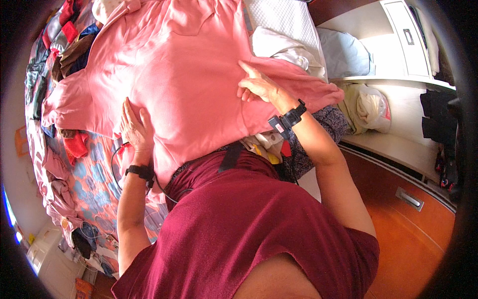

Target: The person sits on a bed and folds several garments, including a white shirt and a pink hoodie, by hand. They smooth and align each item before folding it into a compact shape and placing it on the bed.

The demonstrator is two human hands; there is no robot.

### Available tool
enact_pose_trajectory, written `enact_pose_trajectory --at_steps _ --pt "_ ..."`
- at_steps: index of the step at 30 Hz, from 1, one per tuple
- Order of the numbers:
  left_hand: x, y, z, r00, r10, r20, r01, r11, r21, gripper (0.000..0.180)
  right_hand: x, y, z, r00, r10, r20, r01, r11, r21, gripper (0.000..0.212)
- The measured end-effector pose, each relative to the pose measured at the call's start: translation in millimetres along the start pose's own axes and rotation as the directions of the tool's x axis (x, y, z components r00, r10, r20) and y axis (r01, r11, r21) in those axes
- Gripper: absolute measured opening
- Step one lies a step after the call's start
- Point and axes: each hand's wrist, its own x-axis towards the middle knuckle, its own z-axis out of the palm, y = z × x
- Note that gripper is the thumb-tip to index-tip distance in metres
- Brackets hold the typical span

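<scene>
A pink shirt (184,84) lies spread out in front of me, its sleeves reaching to both sides and a pocket showing near the far end. My left hand (135,130) rests flat on its near left part, fingers stretched out and pointing away from me. On the right, near the base of the right sleeve, my right hand (258,86) touches the cloth with its index finger extended and the other fingers loosely bent. Neither hand grips anything. The shirt's near edge lies against my lap.
Beneath the shirt is a bed with a flowered sheet (94,172). Several clothes (74,45) are heaped along its left side. White folded cloth (281,47) lies beyond the right sleeve. An open cupboard (398,124) with bundled fabric (366,107) stands at the right.
</scene>
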Motion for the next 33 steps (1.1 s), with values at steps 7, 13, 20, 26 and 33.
enact_pose_trajectory --at_steps 7,13,20,26,33 --pt "0 4 -4 1.0 0.029 0.011 -0.029 0.999 0.038 0.059 -5 0 -6 1.0 -0.011 0.002 0.011 1.0 -0.014 0.081" --pt "1 5 -5 0.999 0.032 0.011 -0.032 0.999 0.019 0.059 -5 3 -6 1.0 -0.01 -0.024 0.009 1.0 -0.025 0.081" --pt "0 3 -3 1.0 0.021 -0.002 -0.021 0.999 0.033 0.059 5 -23 -12 0.999 -0.029 -0.028 0.03 0.999 0.026 0.083" --pt "0 5 -5 1.0 0.015 0.01 -0.015 0.999 0.044 0.058 30 -32 -13 0.997 0.077 -0.025 -0.076 0.996 0.044 0.084" --pt "0 3 -2 1.0 -0.003 0.008 0.003 1.0 0.018 0.062 16 -14 -17 0.997 0.082 0.009 -0.082 0.996 -0.034 0.083"
